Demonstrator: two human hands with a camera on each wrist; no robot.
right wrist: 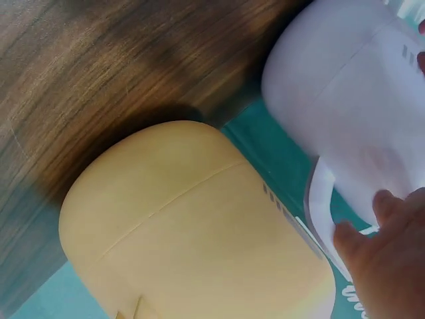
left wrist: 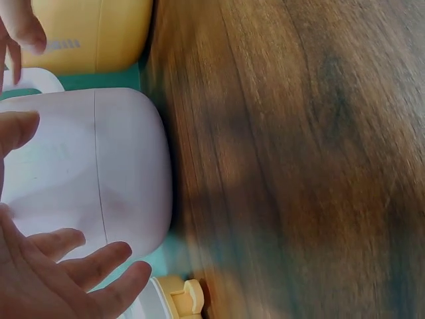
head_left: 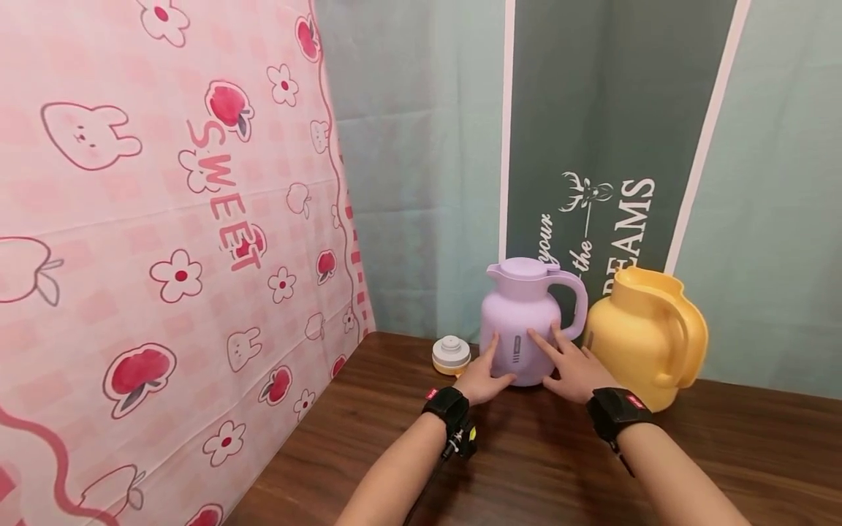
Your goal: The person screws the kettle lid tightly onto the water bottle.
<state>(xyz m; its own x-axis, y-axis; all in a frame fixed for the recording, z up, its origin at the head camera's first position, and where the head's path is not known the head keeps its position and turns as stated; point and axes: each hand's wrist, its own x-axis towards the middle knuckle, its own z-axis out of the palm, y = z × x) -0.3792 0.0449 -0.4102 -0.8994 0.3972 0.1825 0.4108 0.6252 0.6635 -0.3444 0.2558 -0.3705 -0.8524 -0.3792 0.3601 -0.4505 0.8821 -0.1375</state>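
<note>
A lilac thermos jug [head_left: 522,310] stands upright on the table, lid on top and handle to the right. My left hand [head_left: 482,378] is at its lower left side, fingers extended and thumb apart. On the jug's right front, my right hand [head_left: 574,367] spreads its fingers, the fingertips right at the body below the handle. In the left wrist view the left fingers [left wrist: 99,266] lie straight along the jug's side. The right wrist view has the right hand [right wrist: 392,249] beside the lilac handle, with the yellow jug [right wrist: 192,226] close by.
Just right of the lilac jug stands a larger yellow jug [head_left: 631,343], its top uncovered. A grey-white and yellow stopper lid [head_left: 451,354] sits at the left. Behind hangs a green curtain [head_left: 408,183]; a pink patterned cloth [head_left: 164,234] borders the brown wooden table [head_left: 526,467] on the left.
</note>
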